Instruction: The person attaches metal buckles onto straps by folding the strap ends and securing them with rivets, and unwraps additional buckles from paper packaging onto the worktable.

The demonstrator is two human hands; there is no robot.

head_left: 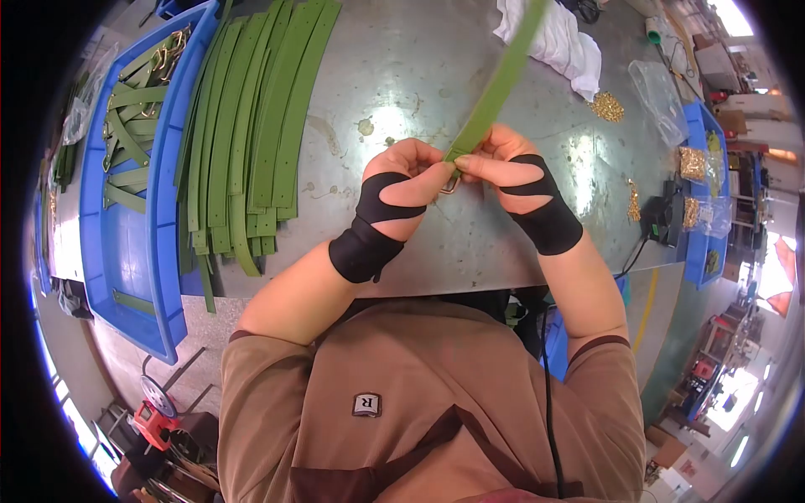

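Blue bin [170, 184] w/ strapped buckles is sitting far L, & a row of green straps [251, 117] is lying just beside it on the metal table [377, 75]. L hand [404, 186] is pinching the buckle end of a green strap [496, 92], thumb & index clamped on it, w/ the buckle [451, 185] showing btwn the hands, above the table's near part; R hand [513, 172] is gripping the same end, thumb pressed on it, while white cloth [563, 46] & gold bits [606, 106] are lying farther R

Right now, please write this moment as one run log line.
left hand: pinches green strap | right hand: pinches same strap | metal buckle: at strap's near end | strap pile: on table
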